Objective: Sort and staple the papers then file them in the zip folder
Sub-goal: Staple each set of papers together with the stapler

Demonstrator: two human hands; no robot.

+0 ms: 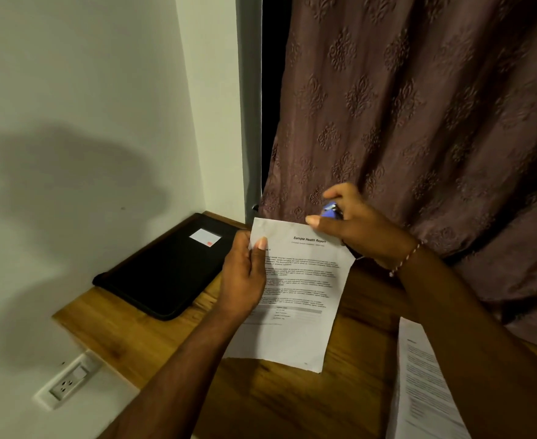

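Above the desk point(292, 407), our left hand point(242, 274) pinches the papers point(302, 296) near the top corner; our right hand point(359, 229) curls round the stapler point(330, 211). We should square the edges, then press firmly.

A single head-worn wide-angle view looks forward and down, close over the brown wooden table point(292, 403) (its far corner against the white wall point(71, 122) and mauve patterned curtain point(419, 106)).

A wooden desk point(134, 340) in the corner carries a closed black zip folder point(166, 274) by the wall and, seemingly, a printed sheet point(425, 384) at its right edge.
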